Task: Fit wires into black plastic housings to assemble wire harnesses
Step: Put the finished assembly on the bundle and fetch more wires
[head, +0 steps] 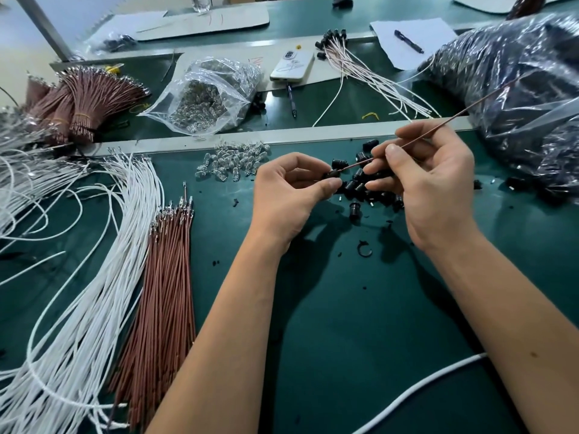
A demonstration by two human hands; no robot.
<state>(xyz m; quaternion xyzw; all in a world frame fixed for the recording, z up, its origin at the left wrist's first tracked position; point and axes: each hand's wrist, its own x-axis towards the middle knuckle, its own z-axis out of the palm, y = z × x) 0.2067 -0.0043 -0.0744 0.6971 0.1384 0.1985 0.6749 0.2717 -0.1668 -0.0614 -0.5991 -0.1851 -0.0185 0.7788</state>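
Observation:
My left hand [291, 189] pinches a small black plastic housing [332, 174] between thumb and fingers. My right hand [429, 180] pinches a thin brown wire [438, 126] whose near end meets the housing; the rest of it slants up to the right. Just beyond my fingers, a pile of loose black housings [369, 186] lies on the green table [329, 308]. At the left lie a bundle of brown wires [159, 277] and a sweep of white wires [94, 261].
Clear small bulbs [235, 159] lie in a heap left of the housings. Beyond a grey rail sit a clear bag of bulbs [203, 95], tied brown wire bundles [81, 101], finished white-wire harnesses [369, 70], a phone [293, 65] and a large plastic bag [526, 89].

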